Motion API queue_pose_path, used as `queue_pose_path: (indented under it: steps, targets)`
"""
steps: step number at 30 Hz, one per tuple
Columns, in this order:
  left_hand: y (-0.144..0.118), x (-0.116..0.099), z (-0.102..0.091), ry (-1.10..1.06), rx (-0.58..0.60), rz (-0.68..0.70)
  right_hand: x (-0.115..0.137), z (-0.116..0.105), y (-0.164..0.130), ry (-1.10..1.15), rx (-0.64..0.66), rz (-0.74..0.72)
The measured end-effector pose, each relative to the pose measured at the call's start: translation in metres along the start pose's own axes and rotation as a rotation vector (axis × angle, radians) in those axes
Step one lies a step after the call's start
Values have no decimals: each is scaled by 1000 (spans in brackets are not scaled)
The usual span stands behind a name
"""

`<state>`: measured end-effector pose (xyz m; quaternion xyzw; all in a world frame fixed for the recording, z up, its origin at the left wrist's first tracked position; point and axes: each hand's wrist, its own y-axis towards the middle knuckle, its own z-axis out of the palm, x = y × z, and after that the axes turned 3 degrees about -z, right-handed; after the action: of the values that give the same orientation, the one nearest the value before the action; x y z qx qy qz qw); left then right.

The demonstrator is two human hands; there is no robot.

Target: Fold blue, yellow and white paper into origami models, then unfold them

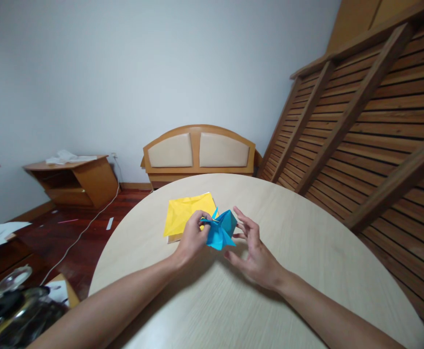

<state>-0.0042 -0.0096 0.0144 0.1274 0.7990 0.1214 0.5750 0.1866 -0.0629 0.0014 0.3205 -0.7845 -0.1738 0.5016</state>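
Observation:
A folded blue origami paper [221,231] is held above the round table, its pointed flaps spread in several directions. My left hand [196,232] pinches its left side between thumb and fingers. On the other side, my right hand [250,245] has its fingers apart, curved around the paper's right edge; whether the fingertips touch it I cannot tell. Behind my left hand lies a creased yellow sheet of paper [183,213], with a white edge showing beneath it. Part of the yellow sheet is hidden by my left hand and the blue paper.
The pale round table [306,261] fills the foreground. Beyond it stands a wooden headboard [196,129] with cream panels. A slatted wooden frame [343,121] leans on the right. At left are a low cabinet [91,186], a white cable [84,231] and a glass pot [30,315].

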Motion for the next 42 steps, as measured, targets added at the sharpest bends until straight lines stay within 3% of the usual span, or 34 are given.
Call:
queue_pose_path:
  steps: [4, 11, 17, 22, 25, 31, 38, 42]
  targets:
    - [-1, 5, 1, 44, -29, 54, 6, 1, 1, -86, -54, -1]
    - [-8, 4, 5, 97, 22, 207, 10, -3, 5, -264, -96, -29]
    - [-20, -3, 9, -50, 137, 132, 3, -4, 8, -296, -182, -44]
    - [-29, -10, 5, 37, 174, 358, -3, -7, 9, -261, -258, -21]
    - [-29, -11, 4, 160, 171, 429, -3, -9, 10, -216, -280, 2]
    - [-24, -9, 4, 181, 143, 417, -2, -8, 15, 74, -295, 88]
    - [-24, -10, 2, 174, 125, 473, -2, -10, 23, 421, -474, 258]
    - [-25, -12, 2, 171, 125, 487, -4, -10, 26, 456, -506, 264]
